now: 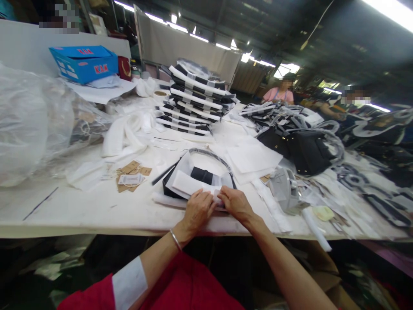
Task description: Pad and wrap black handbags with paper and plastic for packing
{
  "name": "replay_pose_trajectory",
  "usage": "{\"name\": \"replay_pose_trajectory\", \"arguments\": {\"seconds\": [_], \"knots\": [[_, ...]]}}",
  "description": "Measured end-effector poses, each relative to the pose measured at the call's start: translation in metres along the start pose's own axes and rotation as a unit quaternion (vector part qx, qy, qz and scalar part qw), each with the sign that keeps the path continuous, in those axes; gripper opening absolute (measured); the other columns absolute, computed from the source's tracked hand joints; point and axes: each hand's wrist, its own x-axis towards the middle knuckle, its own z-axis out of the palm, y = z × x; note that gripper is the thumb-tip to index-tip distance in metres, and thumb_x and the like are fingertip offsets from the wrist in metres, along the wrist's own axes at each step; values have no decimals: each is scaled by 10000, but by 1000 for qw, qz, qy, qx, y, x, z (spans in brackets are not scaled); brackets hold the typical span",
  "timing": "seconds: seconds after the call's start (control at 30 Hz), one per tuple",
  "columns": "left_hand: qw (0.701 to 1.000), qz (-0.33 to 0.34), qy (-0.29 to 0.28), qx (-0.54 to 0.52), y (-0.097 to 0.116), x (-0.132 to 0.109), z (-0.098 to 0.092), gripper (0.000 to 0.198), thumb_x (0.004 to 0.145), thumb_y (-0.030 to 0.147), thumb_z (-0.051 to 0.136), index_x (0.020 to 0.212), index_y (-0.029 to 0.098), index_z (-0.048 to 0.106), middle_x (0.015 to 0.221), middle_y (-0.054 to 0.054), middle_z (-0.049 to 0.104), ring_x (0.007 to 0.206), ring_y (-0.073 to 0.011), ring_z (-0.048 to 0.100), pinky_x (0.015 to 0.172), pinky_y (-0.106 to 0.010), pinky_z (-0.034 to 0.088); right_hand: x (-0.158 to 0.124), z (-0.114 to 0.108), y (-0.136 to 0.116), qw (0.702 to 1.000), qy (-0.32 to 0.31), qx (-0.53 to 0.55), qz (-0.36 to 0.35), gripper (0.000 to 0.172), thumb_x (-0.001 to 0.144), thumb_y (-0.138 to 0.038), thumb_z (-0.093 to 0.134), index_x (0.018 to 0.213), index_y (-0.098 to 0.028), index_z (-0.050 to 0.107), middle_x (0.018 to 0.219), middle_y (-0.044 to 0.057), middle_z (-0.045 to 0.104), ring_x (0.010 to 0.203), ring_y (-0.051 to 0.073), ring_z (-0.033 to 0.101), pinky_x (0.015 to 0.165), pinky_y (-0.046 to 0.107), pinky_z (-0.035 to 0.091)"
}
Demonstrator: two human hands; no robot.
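Observation:
A black handbag (167, 184) lies in front of me near the table's front edge, partly covered by a white foam sheet (187, 183). Its handle (222, 160) loops away from me and looks wrapped in clear plastic. My left hand (199, 209) is closed over the near edge of the sheet, fingers bent and together. Right beside it, my right hand (236, 203) pinches a small translucent strip (217, 196) at the sheet's edge; whether the strip is tape cannot be made out. The bag's near side is partly hidden by my hands.
Brown tags (133, 175) with strings lie to the left. Behind the bag rises a stack of wrapped black bags (193, 103). To the right are white sheets (254, 157), a tape dispenser (284, 189) and another black bag (300, 148). A blue box (85, 64) stands back left; a person (280, 92) sits beyond.

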Motion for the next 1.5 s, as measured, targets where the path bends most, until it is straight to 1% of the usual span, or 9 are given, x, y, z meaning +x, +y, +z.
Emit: {"name": "replay_pose_trajectory", "arguments": {"seconds": [0.2,0.37,0.6,0.8,0.97,1.1,1.27,1.4,1.5], "knots": [[998,-30,6,59,5,9,4,200,946,191,488,751,202,531,714,-26,578,759,-198,590,852,-384,507,11,14,12,998,43,30,-22,205,882,-207,605,682,-221,559,767,13,623,761,168,573,697,276,435],[996,-36,2,76,6,12,2,203,949,171,469,755,206,514,706,-13,552,743,-187,577,806,-356,499,13,25,22,991,55,121,24,192,848,-236,638,666,-216,578,736,-3,605,712,153,572,677,279,459],[996,58,-40,60,-4,1,-3,242,953,116,408,1082,225,581,964,-41,646,887,-174,628,1011,-410,466,20,36,33,976,23,193,101,176,766,-269,690,629,-206,601,673,-26,577,629,132,547,601,253,426],[989,127,-56,43,-9,-5,-6,296,959,105,377,1164,184,576,1288,-110,606,1273,-226,519,1127,-476,352,28,38,39,973,-21,198,119,159,738,-295,709,646,-198,622,669,-27,592,639,129,550,595,240,404],[991,85,-96,48,-3,-4,-4,281,982,192,431,1239,208,541,1139,-80,672,1086,-194,624,1114,-481,351,34,36,35,966,-42,193,169,135,708,-278,723,646,-199,633,615,-38,612,589,120,540,552,234,359],[991,78,-94,63,0,-3,-2,290,966,201,474,1248,217,544,1136,-73,668,1070,-202,620,1106,-479,344,35,30,25,970,3,167,178,124,698,-267,716,635,-198,634,613,-27,623,602,126,547,580,241,383],[991,92,-68,64,-3,-4,-2,273,965,194,485,1225,219,562,1138,-57,669,1123,-206,595,1106,-462,322,9,-7,51,922,139,292,213,254,762,-447,645,772,-194,674,694,9,666,639,166,599,529,245,448],[992,103,-46,58,-3,-3,-2,251,973,195,470,1199,206,578,1108,-50,681,1095,-212,607,1088,-456,324,-35,-68,124,860,333,247,299,412,728,-558,643,864,-171,689,747,43,690,662,193,618,574,285,494],[992,108,-31,53,-5,-3,-1,265,979,175,438,1194,206,589,1092,-45,686,1091,-214,608,1091,-452,314,-72,-112,184,831,403,100,370,414,750,-524,581,897,-159,710,815,88,719,717,218,632,671,319,490]]}}
